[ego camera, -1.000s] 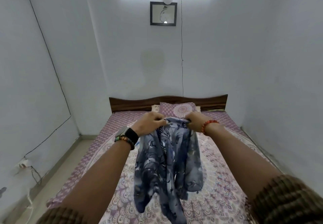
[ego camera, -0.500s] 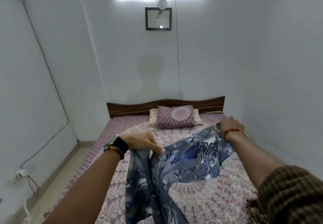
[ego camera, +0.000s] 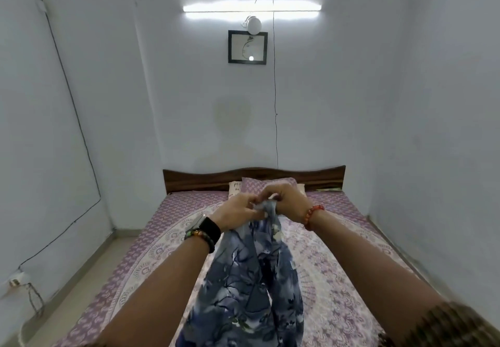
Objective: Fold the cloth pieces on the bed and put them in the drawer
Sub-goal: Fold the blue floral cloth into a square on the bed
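Hands raised together above the bed, both grasping the top of the cloth. Left hand pinching the bunched upper edge from the left side, fingers curled toward the fabric; right hand closed over the same bunch from the right, knuckles up, touching or almost touching the left. Cloth blue-grey with a darker floral print, gathered narrow at the grip and hanging down in two loose folds between the forearms, widening toward the bottom edge of the view, lower end cut off there; cannot tell whether its lower part touches the bedsheet. Black watch and a dark bead bracelet on the left wrist, an orange bead bracelet on the right wrist, a ribbed brown sleeve pushed up the right arm. Bed covered by a purple and white patterned sheet, running away to a dark wooden headboard against the far wall. Purple patterned pillow at the head of the bed, partly hidden behind the hands, with a pale pillow just beside it on the left. Framed picture high on the far wall, a round lamp just above it and a lit tube light above that. Thin black cable hanging down the wall to the headboard. Another cable crossing the left wall down to a socket near the floor.
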